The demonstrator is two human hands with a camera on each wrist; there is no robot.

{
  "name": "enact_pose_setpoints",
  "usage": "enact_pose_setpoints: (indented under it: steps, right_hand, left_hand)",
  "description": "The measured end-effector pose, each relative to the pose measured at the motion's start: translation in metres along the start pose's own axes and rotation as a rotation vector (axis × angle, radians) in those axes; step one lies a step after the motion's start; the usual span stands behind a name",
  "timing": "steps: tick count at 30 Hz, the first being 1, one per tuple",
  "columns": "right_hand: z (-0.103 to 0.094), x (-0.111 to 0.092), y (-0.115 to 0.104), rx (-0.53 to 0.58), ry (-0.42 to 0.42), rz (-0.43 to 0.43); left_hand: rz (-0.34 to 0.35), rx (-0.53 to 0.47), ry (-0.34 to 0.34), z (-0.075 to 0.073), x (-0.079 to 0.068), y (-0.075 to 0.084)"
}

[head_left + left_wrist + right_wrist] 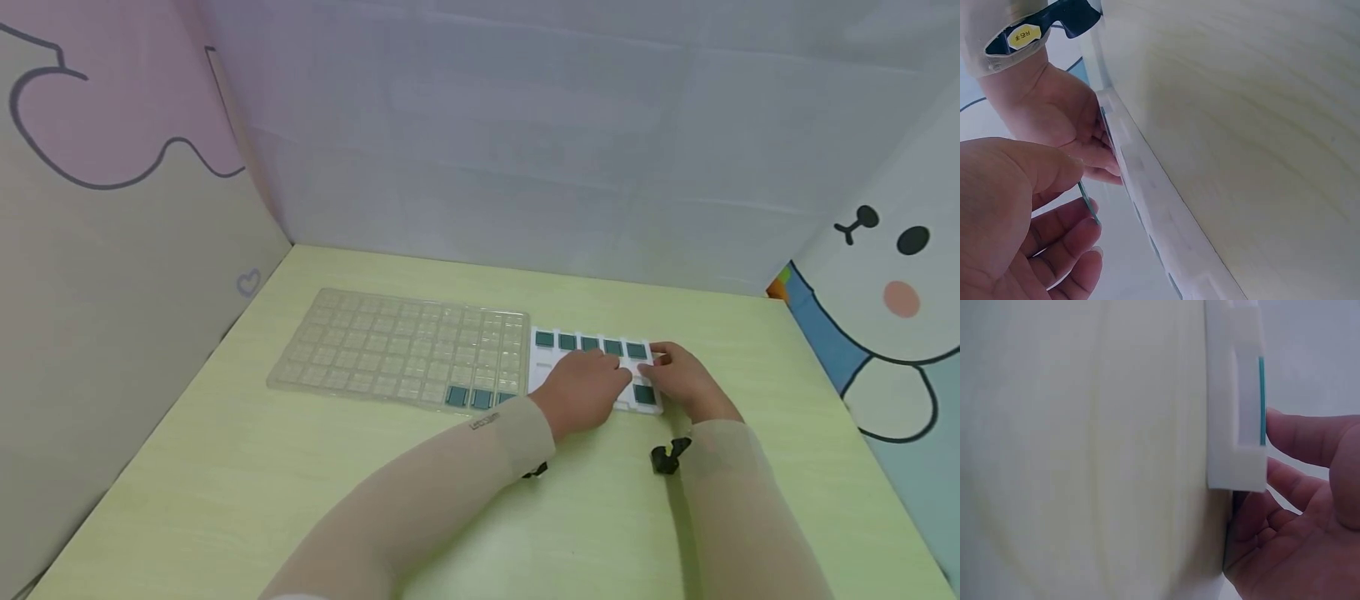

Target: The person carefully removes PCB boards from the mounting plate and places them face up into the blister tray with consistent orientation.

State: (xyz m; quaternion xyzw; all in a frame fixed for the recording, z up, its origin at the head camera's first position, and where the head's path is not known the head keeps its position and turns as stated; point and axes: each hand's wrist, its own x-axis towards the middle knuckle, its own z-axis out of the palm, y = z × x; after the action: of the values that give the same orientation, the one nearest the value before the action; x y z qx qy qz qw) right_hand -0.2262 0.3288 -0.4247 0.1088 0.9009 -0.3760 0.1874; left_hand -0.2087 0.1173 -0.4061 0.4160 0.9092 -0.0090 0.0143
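Observation:
A white tray [536,375] lies on the table, bearing several dark green square plates [636,351]. My left hand [581,390] is over its middle. In the left wrist view, that hand pinches a thin glass plate [1089,203] with a green edge between thumb and fingers, apart from the tray. My right hand [686,383] holds the tray's right end. In the right wrist view its thumb [1297,434] lies at the green edge of a seated plate [1262,400], with the other fingers bent around the tray's end. My left hand hides part of the tray.
Left of the white tray lies a larger clear plastic tray [360,342] of many square pockets, with several green plates [457,396] in its front row. The pale table [300,483] meets a white back wall [480,167] and printed side panels.

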Motion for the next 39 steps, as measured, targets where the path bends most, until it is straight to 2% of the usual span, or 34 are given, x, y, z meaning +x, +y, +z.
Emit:
enact_pose_setpoints:
  steps: [8,18,27,39]
  right_hand:
    - [0.002,0.002,0.001,0.000,0.017,0.010]
    - [0.002,0.006,0.003,0.004,0.015,0.021]
    - [0.003,0.005,0.002,0.016,0.019,0.043]
    - [0.003,0.004,0.001,0.018,0.021,0.049]
  left_hand:
    - [-0.008,-0.008,0.010,0.006,-0.003,-0.004]
    - [0.001,-0.012,0.026,-0.001,-0.013,-0.003]
    - [0.009,-0.016,0.066,0.002,-0.019,-0.003]
    - [0.007,-0.045,0.129,0.002,-0.033,-0.012]
